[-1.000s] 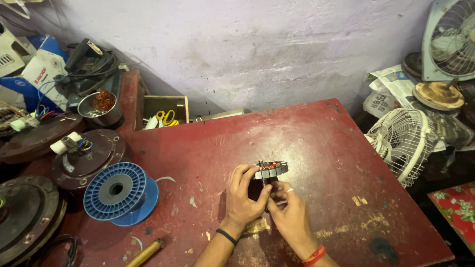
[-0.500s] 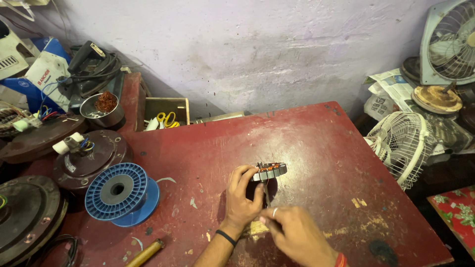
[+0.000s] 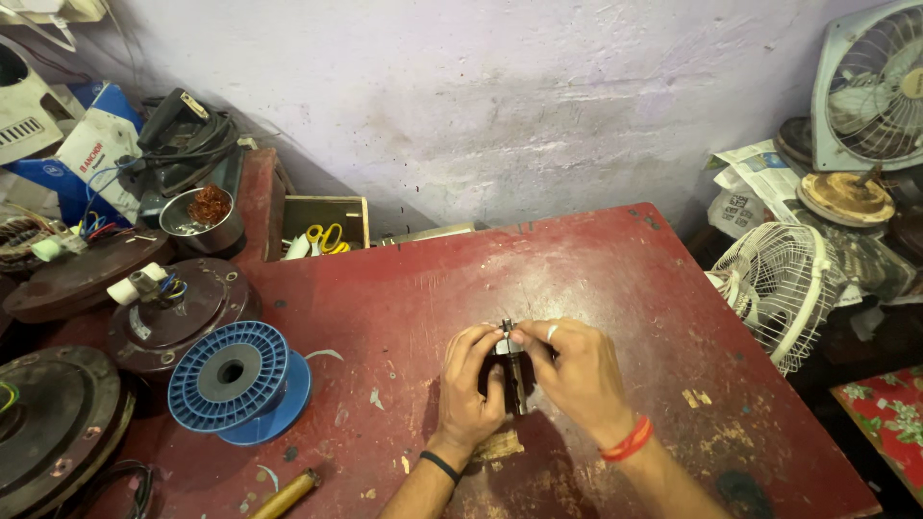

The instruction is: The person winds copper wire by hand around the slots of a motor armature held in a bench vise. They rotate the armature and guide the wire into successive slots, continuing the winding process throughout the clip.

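Motor core (image 3: 512, 370), stood on edge near the tabletop's (image 3: 596, 279) six o'clock side, is pinched between my left hand (image 3: 473, 384) and right hand (image 3: 572, 370), and I judge it could tip if either grip slackens.

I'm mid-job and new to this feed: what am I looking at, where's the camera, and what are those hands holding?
One camera, worn on the person's head, looks down at a red worktable. No machine: two bare hands. The left hand and right hand together pinch a small dark metal part, held edge-on above the table; I cannot tell exactly what it is. On the left lie a blue empty wire spool, dark round ceiling-fan motor housings and a bowl of copper wire. A white fan guard leans at the right.
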